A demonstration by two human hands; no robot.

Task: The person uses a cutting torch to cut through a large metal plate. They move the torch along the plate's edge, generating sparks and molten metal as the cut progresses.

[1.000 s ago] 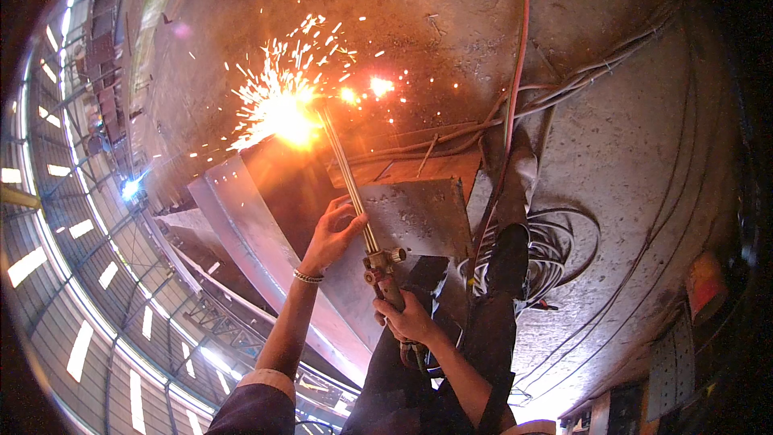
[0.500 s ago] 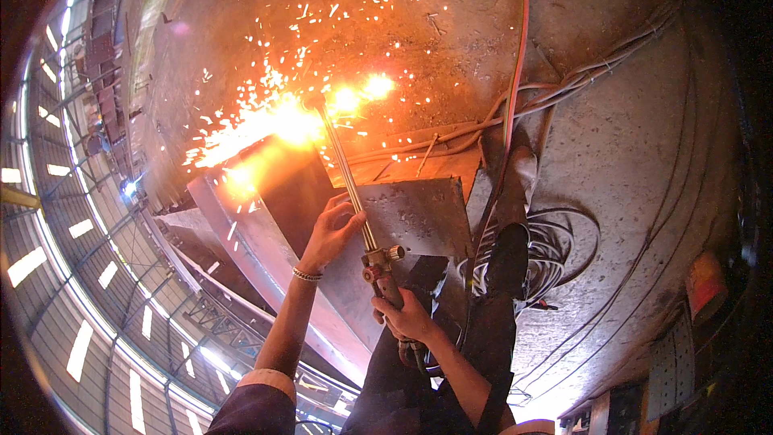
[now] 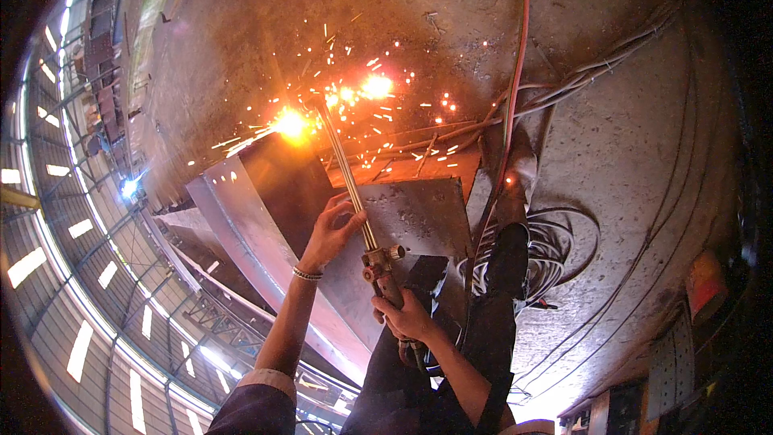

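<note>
A cutting torch [image 3: 345, 165] with long metal tubes and a brass valve body runs diagonally between my hands. My right hand [image 3: 407, 318] wraps around its handle low in the picture. Farther up, my left hand [image 3: 331, 229] curls its fingers about the tubes, thumb against them; a bracelet circles that wrist. The torch's tip is at the far edge of a steel beam [image 3: 274, 185], where a bright orange glow and flying sparks hide the cut itself. A flat steel plate [image 3: 419, 209] lies just right of the torch.
A red hose [image 3: 519, 48] crosses the concrete floor from the top edge toward my legs. Bundled cables [image 3: 596, 64] stretch to the upper right. Coiled hose [image 3: 564, 250] lies beside my foot [image 3: 522, 165]. Another bright arc light [image 3: 129, 188] glows far left.
The spark shower has shrunk sharply, and the glow at the beam's edge is smaller. More of the beam's dark face shows. Both hands and the torch stay nearly in place.
</note>
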